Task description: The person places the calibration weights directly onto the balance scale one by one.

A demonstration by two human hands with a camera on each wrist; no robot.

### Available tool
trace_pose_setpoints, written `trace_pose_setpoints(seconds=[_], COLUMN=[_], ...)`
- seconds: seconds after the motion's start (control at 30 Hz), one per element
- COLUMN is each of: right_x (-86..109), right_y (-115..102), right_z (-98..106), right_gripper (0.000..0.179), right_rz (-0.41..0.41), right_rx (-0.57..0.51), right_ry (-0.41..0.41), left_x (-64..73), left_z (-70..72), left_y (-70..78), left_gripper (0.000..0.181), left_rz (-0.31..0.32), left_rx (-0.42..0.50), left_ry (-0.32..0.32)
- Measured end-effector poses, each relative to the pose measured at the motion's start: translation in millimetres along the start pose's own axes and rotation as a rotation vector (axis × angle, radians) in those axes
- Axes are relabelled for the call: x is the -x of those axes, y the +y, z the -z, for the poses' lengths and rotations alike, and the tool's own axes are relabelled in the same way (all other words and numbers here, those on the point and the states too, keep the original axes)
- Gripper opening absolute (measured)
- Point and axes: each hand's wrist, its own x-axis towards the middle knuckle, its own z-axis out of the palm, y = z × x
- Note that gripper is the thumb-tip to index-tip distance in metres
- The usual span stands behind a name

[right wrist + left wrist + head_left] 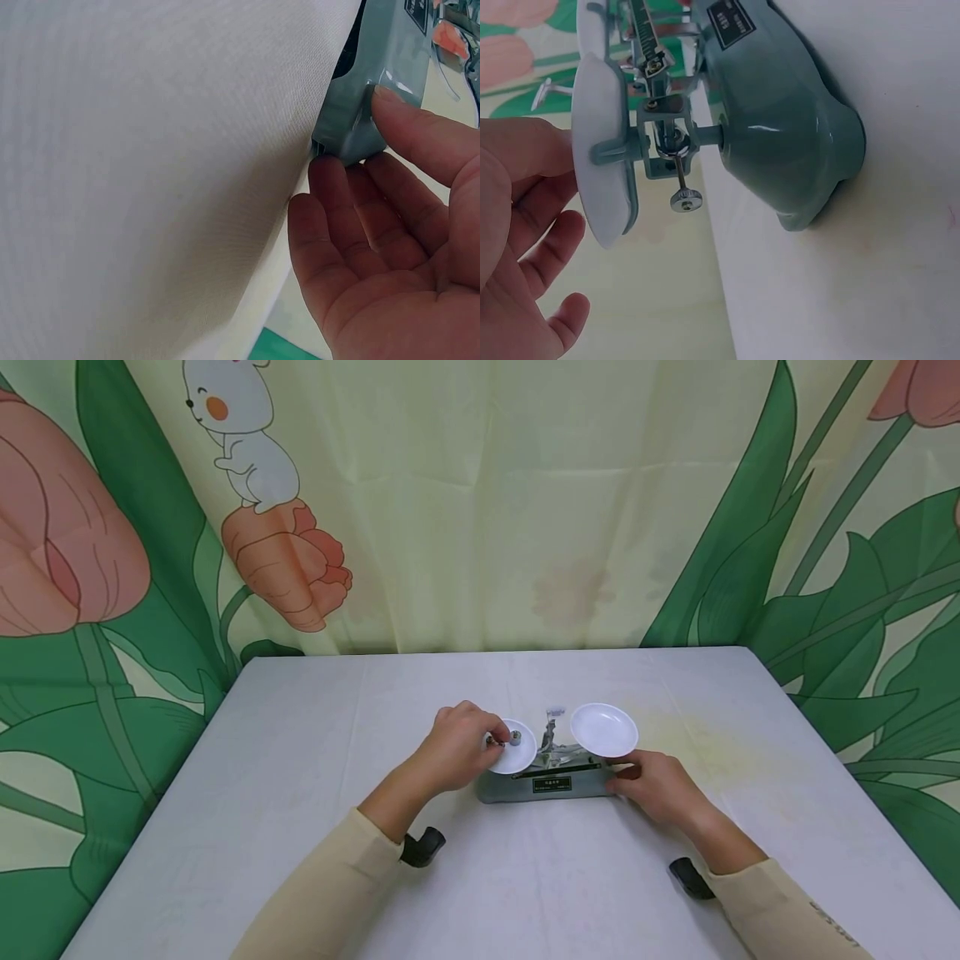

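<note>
A grey-green balance scale (551, 783) with two white pans stands on the table. My left hand (461, 743) is over the left pan (517, 760), its fingertips pinching a small metal weight. Another metal weight (515, 737) sits on that pan, just beyond the fingertips. In the left wrist view the left hand (525, 240) is behind the tilted-looking pan (600, 157), which hides the fingertips. My right hand (656, 785) grips the right end of the base; in the right wrist view its thumb (420, 135) presses the front face and fingers meet the end.
The right pan (604, 729) has nothing on it and sits higher in view than the left one. A white cloth covers the table (337, 860). Behind its far edge hangs a printed curtain (487, 527). A knurled adjusting knob (686, 200) sticks out under the left pan.
</note>
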Motion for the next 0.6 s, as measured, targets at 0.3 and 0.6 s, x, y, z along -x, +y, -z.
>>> trace_pose_setpoints(seconds=[0.3, 0.6], right_x=[-0.2, 0.9], right_y=[0.2, -1.4], right_z=[0.0, 1.2], right_gripper=[0.046, 0.046], right_rz=[-0.007, -0.014], right_rx=[0.002, -0.006], right_ry=[-0.003, -0.004], left_x=[-0.5, -1.1], left_z=[-3.7, -5.7], left_y=[-1.2, -1.1], left_gripper=[0.01, 0.008], left_rz=[-0.007, -0.015], left_rx=[0.002, 0.008], left_ry=[0.015, 0.022])
